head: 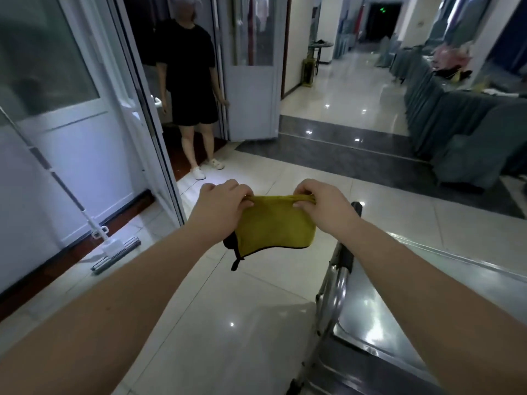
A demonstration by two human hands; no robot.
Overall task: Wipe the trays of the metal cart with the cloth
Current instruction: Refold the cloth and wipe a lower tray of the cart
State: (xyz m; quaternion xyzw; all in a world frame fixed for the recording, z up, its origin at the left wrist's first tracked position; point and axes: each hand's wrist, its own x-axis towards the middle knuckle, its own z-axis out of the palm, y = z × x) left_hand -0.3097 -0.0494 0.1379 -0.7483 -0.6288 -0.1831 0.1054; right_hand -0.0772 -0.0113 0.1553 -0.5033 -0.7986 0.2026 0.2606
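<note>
Yellow with a dark trim, the cloth [275, 223] hangs in the air over the tiled floor [228, 323], stretched by its upper edge between both hands. The left hand [225, 203] pinches one top corner and the right hand [322, 203] pinches the other, fingers curled tight on the fabric. It has not yet met the metal cart [339, 277], whose shiny top tray [379, 317] lies just to the right and below. The step in hand looks like readying the cloth, so it is probably best folded into a flat pad first, with the dangling loop at its lower corner tucked in. One hand can then press it flat on the tray and wipe in overlapping strokes, working along the raised rim and into the corners. The lower trays are mostly hidden here. A mop [114, 249] leans at the left, well apart.
</note>
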